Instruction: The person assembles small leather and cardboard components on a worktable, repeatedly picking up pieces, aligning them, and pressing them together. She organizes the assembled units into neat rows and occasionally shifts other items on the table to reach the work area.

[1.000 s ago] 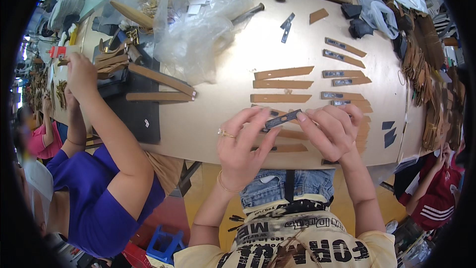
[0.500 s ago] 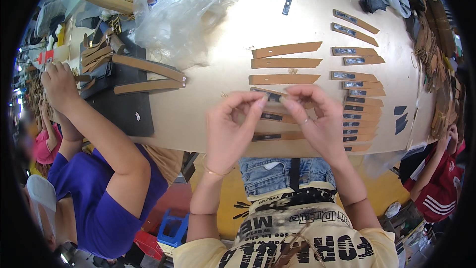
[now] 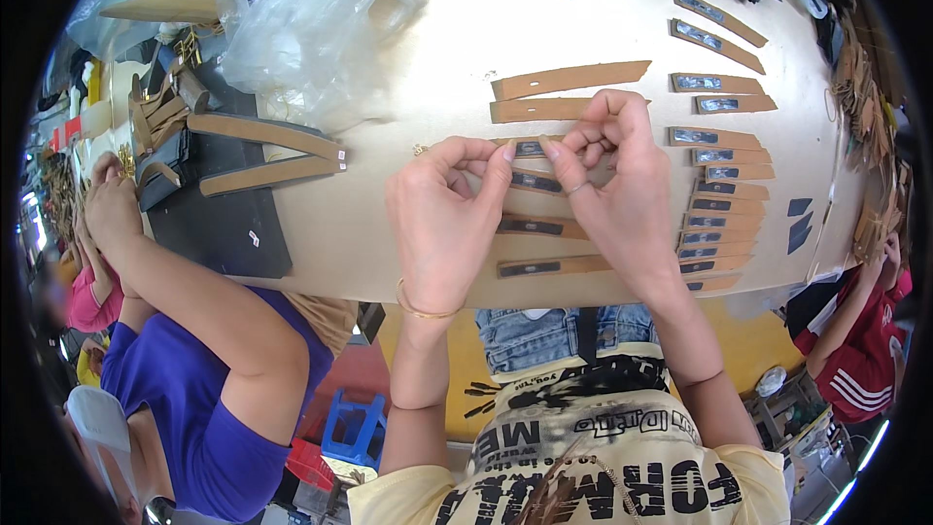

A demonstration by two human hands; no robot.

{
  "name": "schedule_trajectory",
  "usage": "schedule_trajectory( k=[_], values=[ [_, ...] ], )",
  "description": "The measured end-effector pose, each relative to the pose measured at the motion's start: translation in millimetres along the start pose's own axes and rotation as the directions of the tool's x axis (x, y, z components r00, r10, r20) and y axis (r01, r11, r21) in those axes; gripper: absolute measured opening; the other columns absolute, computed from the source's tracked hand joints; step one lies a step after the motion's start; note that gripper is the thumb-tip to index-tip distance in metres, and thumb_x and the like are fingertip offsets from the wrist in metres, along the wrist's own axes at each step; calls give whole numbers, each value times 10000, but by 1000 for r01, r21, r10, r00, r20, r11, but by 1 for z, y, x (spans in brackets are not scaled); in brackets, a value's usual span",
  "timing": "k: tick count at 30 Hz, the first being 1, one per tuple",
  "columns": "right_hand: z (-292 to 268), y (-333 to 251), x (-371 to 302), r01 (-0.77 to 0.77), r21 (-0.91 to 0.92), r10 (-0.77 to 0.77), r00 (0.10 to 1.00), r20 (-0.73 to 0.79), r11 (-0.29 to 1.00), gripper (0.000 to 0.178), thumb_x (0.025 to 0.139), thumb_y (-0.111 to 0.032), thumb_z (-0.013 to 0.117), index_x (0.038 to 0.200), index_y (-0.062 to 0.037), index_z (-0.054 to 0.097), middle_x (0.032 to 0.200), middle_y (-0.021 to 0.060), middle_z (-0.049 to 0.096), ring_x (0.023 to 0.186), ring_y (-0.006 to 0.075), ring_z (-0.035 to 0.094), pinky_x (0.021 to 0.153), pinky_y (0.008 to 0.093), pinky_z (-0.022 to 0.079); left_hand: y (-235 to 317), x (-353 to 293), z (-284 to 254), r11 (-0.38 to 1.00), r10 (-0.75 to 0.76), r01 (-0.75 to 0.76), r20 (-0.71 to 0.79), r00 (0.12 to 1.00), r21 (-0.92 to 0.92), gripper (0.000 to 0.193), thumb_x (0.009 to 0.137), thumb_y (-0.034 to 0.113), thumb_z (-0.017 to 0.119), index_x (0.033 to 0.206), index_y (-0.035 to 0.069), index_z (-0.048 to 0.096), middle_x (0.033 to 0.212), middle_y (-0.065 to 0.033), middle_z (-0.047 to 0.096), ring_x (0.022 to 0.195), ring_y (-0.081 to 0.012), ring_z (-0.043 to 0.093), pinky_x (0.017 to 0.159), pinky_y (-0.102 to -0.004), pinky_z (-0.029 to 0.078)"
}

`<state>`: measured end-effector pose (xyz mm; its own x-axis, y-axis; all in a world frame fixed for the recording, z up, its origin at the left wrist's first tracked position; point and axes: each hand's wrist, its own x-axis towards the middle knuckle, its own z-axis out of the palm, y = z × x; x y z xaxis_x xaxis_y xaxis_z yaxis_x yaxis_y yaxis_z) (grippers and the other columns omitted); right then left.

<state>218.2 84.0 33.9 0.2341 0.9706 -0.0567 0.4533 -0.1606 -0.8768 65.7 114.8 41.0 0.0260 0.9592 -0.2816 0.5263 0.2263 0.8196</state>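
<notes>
Above the table's middle, my left hand [image 3: 447, 219] and my right hand [image 3: 617, 190] hold a small black patch [image 3: 530, 149] at its two ends. Thumb and index finger are closed in each hand. The patch lies at or just over a brown leather strip, mostly hidden behind my fingers. Nearer to me, a strip with a black patch [image 3: 536, 181] lies partly under my hands, with further patched strips [image 3: 549, 266] below it. Farther off are two brown strips, each with a small slot and no patch; one is the far strip [image 3: 573, 80].
A column of patched strips [image 3: 719, 139] lies at the right, beside loose black patches [image 3: 799, 224]. Left stand a black sheet [image 3: 224, 233] with brown straps [image 3: 262, 126] and a clear plastic bag [image 3: 311, 49]. A person in purple [image 3: 224, 408] works at my left.
Both hands have moved away from me, from one strip to the one beyond it. The nearer strip now shows a black patch with no fingers on it. The view has shifted slightly.
</notes>
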Motion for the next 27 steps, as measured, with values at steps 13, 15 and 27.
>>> schedule_trajectory(
  k=[13,15,27],
  values=[
    [-1,-4,0,-55,-44,57,998,30,997,322,838,-20,727,1038,-36,476,748,43,626,649,147,556,643,288,459,8,1,-3,997,-44,43,23,999,70,141,816,123,757,802,-13,724,628,-73,660,469,-91,480,468,-268,381],
    [0,-3,0,-35,-54,37,999,34,998,311,876,-21,710,1037,-26,444,748,34,611,665,79,505,615,217,453,8,1,-3,997,-42,41,15,999,68,139,814,122,759,801,-12,724,627,-74,660,472,-92,485,471,-267,385],
    [3,-1,-2,8,-97,-7,1000,10,995,304,827,-48,729,1039,-49,510,771,50,626,683,233,600,681,374,445,-1,-4,-2,999,10,-7,-49,999,52,181,822,11,717,1000,22,684,732,-64,616,549,-102,536,522,-275,439]
  ],
)
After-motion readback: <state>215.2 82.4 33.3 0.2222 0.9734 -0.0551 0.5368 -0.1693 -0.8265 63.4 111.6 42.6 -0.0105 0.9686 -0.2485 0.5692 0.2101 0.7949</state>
